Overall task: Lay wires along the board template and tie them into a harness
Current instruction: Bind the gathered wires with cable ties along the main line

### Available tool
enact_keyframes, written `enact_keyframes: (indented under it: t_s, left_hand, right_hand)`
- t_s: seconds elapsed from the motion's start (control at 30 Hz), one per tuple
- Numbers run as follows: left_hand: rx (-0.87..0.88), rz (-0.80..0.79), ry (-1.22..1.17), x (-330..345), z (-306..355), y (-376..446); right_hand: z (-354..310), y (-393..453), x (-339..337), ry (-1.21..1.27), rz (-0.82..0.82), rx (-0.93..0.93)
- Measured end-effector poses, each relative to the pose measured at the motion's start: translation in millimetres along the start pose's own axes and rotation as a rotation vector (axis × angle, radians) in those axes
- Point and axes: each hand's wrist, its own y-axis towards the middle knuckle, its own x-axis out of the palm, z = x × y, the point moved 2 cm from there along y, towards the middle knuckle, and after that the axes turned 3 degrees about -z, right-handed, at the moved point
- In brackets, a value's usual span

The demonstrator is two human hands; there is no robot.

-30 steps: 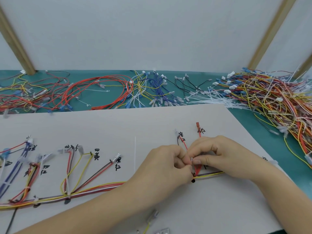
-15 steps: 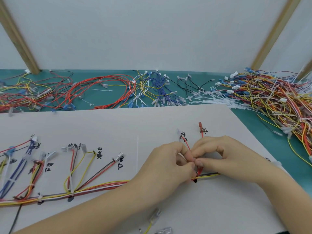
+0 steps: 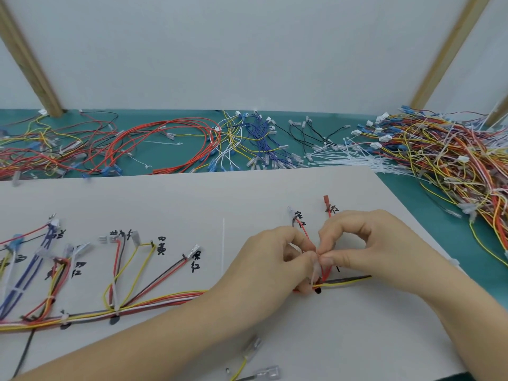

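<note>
A white board template point(image 3: 192, 204) with black handwritten labels lies on the green table. A multicoloured wire bundle point(image 3: 154, 301) runs along its lower part, with branches fanning upward and white ties at the junctions. My left hand point(image 3: 269, 268) and my right hand point(image 3: 365, 251) meet over the right end of the bundle. Both pinch a translucent white cable tie point(image 3: 315, 269) that stands up around the red branch wires point(image 3: 325, 273). A red-tipped wire point(image 3: 327, 200) and a clear-tipped wire point(image 3: 290, 211) rise above my fingers.
A loose white cable tie point(image 3: 223, 243) lies on the board left of my hands. Red, blue, yellow and black wires point(image 3: 170, 141) line the back of the table. White cable ties point(image 3: 354, 160) and a tangled wire heap point(image 3: 450, 160) fill the right. Spare terminals point(image 3: 264, 376) lie near the front edge.
My hands have stayed at the same junction. The fingertips have drawn closer together around the cable tie, and the view has shifted slightly.
</note>
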Motion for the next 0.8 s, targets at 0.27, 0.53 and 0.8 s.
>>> enact_keyframes:
  t_s: [0.27,0.53,0.8]
  left_hand:
    - [0.014,-0.033,0.053,-1.7,4.6,-0.1]
    - [0.105,-0.016,0.348,2.6,10.5,-1.5]
    - [0.215,-0.024,0.595,7.8,10.9,-0.4]
  right_hand:
    - [-4.6,-0.8,1.6,-0.028,0.033,-0.016]
    - [-4.8,-1.9,2.6,0.122,0.177,-0.01]
    - [-10.9,-0.7,11.1,0.416,0.232,0.0]
